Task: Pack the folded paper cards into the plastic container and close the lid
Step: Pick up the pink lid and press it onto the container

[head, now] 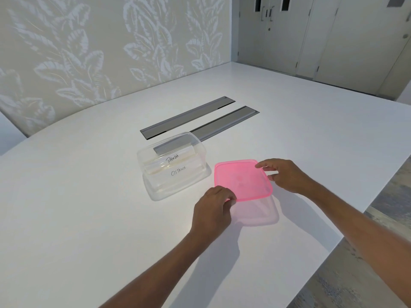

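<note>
Pinching the pink lid (242,180) at opposite edges, left hand (212,210) and right hand (287,174), I held it above the counter (89,196), card-filled container (171,165) just left, toward the counter's middle.

White table (89,196), large, rounded edge at right. Two grey recessed cable-slot covers (188,117) set in tabletop, parallel, side by side. Left wall: beige wallpaper (89,52), pale leaf pattern. Far right: off-white cabinet doors (322,36), metal handles (266,13). Floor (360,274): mottled grey, wood-look. Light even, soft shadows.
</note>
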### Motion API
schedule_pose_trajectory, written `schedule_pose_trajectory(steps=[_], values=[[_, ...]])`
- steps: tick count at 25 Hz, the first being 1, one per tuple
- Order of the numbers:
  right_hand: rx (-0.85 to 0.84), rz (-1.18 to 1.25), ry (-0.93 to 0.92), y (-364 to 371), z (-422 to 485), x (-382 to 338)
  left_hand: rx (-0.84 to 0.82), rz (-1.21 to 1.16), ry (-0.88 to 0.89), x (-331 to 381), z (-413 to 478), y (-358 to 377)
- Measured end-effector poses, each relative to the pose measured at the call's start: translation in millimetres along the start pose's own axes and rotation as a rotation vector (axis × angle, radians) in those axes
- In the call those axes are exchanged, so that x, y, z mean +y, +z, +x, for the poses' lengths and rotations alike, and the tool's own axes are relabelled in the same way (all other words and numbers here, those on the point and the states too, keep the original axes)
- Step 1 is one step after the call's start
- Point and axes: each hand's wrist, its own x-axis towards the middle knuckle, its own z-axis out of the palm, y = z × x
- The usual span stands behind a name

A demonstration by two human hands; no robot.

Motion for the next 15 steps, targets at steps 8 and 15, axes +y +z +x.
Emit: schedule_pose_trajectory(steps=[8, 15], values=[[0.097, 0.125, 0.101, 11.2, 7.8, -19.9, 0.125, -0.286, -0.092, -3.7, 21.1, -52.3], [-0.013, 0.535, 0.127, 18.1, 22.4, -41.1, 0.123, -0.838, -0.443, -20.7, 36.4, -104.0]])
